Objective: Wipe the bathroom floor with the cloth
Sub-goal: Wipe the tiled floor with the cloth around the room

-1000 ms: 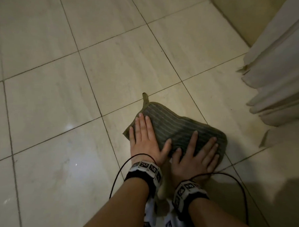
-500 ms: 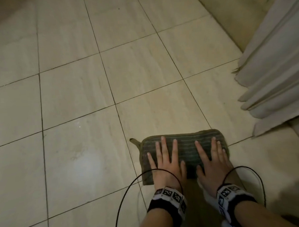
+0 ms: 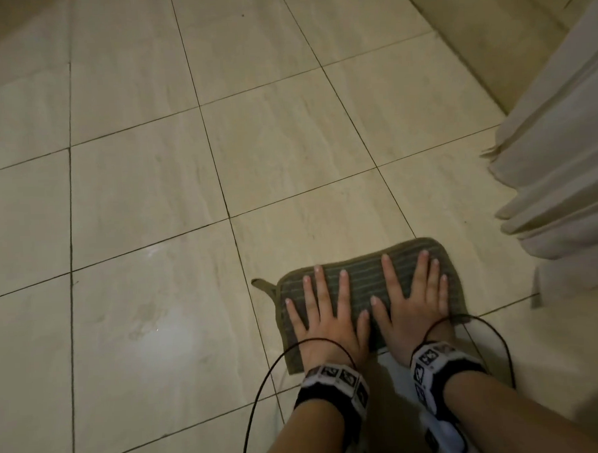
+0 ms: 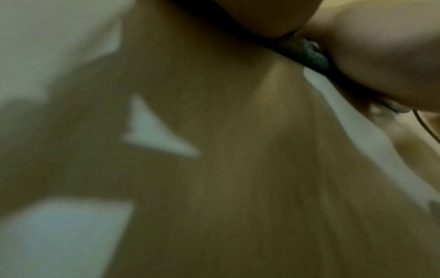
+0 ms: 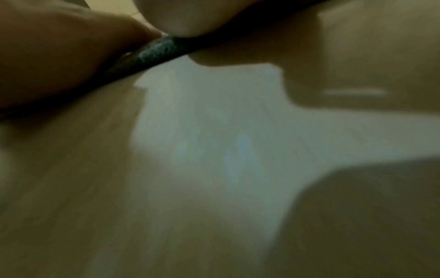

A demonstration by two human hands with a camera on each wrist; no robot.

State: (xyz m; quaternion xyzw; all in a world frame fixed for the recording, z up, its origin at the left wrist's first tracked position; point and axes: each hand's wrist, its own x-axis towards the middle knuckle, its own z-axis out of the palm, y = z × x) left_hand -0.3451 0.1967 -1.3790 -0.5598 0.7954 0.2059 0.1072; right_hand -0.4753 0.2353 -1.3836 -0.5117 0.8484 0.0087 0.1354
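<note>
Your left hand and right hand — fingers spread, flat, side by side — pressing the cloth, lower right of frame, on the floor.

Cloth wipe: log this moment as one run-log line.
step: wiping | cloth: flat on floor | left hand: pressing cloth | right hand: pressing cloth | curtain: apart, right

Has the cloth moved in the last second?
Yes. The cloth slid back toward the person, off the cross grout line it overlapped earlier.
</note>
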